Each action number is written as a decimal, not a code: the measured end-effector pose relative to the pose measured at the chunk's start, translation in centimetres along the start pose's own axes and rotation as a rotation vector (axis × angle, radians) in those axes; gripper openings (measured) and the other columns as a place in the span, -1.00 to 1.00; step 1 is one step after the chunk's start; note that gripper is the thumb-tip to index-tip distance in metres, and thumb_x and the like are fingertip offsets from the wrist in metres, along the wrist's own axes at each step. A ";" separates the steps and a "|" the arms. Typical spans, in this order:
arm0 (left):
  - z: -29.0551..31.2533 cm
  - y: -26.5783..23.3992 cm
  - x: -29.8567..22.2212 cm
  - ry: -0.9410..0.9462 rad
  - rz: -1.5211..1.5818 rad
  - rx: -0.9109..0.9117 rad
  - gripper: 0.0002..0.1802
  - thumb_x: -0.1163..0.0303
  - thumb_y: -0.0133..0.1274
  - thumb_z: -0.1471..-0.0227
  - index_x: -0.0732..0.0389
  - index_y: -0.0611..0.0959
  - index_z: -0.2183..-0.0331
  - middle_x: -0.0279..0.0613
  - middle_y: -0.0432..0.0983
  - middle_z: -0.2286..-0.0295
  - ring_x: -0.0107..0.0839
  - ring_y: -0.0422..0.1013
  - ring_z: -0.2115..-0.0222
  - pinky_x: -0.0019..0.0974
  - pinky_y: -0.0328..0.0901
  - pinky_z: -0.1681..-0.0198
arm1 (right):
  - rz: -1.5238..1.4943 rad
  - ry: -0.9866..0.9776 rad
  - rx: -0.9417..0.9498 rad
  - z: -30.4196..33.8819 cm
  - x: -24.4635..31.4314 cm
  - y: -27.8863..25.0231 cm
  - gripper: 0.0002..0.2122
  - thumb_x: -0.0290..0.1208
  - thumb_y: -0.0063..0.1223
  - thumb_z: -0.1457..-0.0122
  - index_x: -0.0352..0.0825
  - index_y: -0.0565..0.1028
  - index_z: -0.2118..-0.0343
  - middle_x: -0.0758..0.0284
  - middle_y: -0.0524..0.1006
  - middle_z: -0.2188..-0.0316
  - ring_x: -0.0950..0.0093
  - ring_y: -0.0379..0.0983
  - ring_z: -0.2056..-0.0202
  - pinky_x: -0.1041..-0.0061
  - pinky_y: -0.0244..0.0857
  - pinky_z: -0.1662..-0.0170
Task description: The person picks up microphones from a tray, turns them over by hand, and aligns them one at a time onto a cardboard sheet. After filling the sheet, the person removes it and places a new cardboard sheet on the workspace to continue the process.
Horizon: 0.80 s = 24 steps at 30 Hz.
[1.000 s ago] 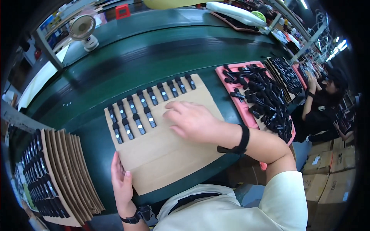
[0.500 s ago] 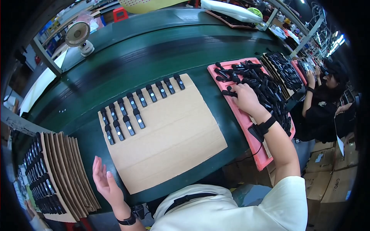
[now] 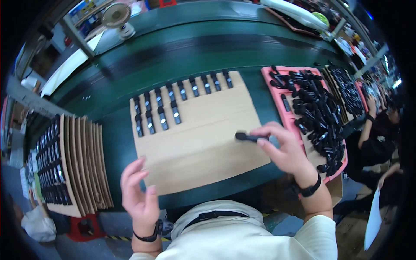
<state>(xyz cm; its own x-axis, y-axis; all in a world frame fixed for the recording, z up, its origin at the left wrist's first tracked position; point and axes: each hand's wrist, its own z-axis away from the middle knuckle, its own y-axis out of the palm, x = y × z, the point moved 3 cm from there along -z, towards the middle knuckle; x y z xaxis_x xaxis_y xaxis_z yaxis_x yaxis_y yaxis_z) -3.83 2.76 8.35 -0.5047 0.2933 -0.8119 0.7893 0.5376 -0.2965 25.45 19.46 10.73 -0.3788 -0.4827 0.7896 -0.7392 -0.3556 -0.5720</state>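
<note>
Between the thumb and fingers of my right hand [image 3: 286,151] is a small black microphone [image 3: 245,137] with a rounded dark head pointing left. It is above the right part of a flat cardboard sheet [image 3: 208,160]. Several like microphones [image 3: 175,113] lie on the sheet in a full row along its far edge and a shorter second row at the left. My left hand [image 3: 141,197] is empty, fingers apart and curved, by the sheet's near left corner. To the right, a pink tray [image 3: 281,106] holds a jumbled heap of black microphones [image 3: 318,108].
At the left stands a stack of cardboard sheets [image 3: 89,164] with microphones on its outer face. A small fan [image 3: 117,16] is at the far left of the green bench [image 3: 190,47]. Another person [image 3: 377,134] works at the right, beyond more loaded cardboard.
My right hand has come from the pink tray leftward over the cardboard with a microphone in its fingers. My left hand remains empty near the sheet. The whole view has shifted.
</note>
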 end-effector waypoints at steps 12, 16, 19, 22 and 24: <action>1.9 4.8 -4.1 0.140 -0.051 0.426 -0.59 0.50 0.32 0.24 0.27 0.63 0.23 -0.14 0.57 0.33 -0.20 0.50 0.30 0.01 0.29 -0.04 | -0.464 -0.153 0.173 5.3 3.7 7.9 -0.77 -0.53 0.19 -0.03 -0.41 0.56 0.21 0.29 0.53 0.40 0.39 0.35 0.36 0.46 0.23 0.23; 2.6 4.9 -3.7 0.108 -0.003 0.378 -0.63 0.51 0.32 0.23 0.26 0.64 0.25 -0.18 0.58 0.39 -0.24 0.50 0.34 0.02 0.29 -0.04 | -0.435 -0.215 0.133 5.7 2.8 8.0 -0.74 -0.50 0.26 0.01 -0.41 0.56 0.21 0.29 0.53 0.42 0.38 0.35 0.38 0.45 0.24 0.26; 2.9 5.1 -3.5 0.066 0.049 0.392 -0.65 0.52 0.32 0.22 0.26 0.64 0.27 -0.17 0.58 0.37 -0.24 0.50 0.33 0.03 0.29 -0.05 | -0.375 -0.289 0.115 5.5 2.8 7.8 -0.72 -0.48 0.30 0.03 -0.42 0.56 0.22 0.29 0.53 0.42 0.38 0.36 0.39 0.45 0.24 0.28; 3.2 5.1 -3.3 0.014 0.144 0.377 -0.64 0.52 0.32 0.21 0.27 0.64 0.25 -0.16 0.57 0.36 -0.24 0.50 0.33 0.04 0.27 -0.06 | -0.335 -0.342 0.097 5.6 3.1 7.9 -0.71 -0.47 0.32 0.05 -0.42 0.56 0.23 0.29 0.53 0.42 0.38 0.37 0.40 0.45 0.24 0.28; 3.1 5.2 -3.5 0.021 0.144 0.378 -0.65 0.50 0.32 0.20 0.28 0.63 0.26 -0.15 0.57 0.37 -0.25 0.50 0.32 0.06 0.25 -0.07 | -0.344 -0.299 0.051 5.9 3.1 8.0 -0.71 -0.47 0.34 0.06 -0.42 0.56 0.26 0.29 0.53 0.42 0.37 0.38 0.39 0.45 0.24 0.29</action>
<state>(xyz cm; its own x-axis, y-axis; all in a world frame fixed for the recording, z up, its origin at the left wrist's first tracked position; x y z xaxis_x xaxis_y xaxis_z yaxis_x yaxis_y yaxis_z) 3.11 2.07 8.08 -0.3835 0.3622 -0.8496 0.9235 0.1621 -0.3477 21.67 10.42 7.33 0.0663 -0.5368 0.8411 -0.7626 -0.5709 -0.3042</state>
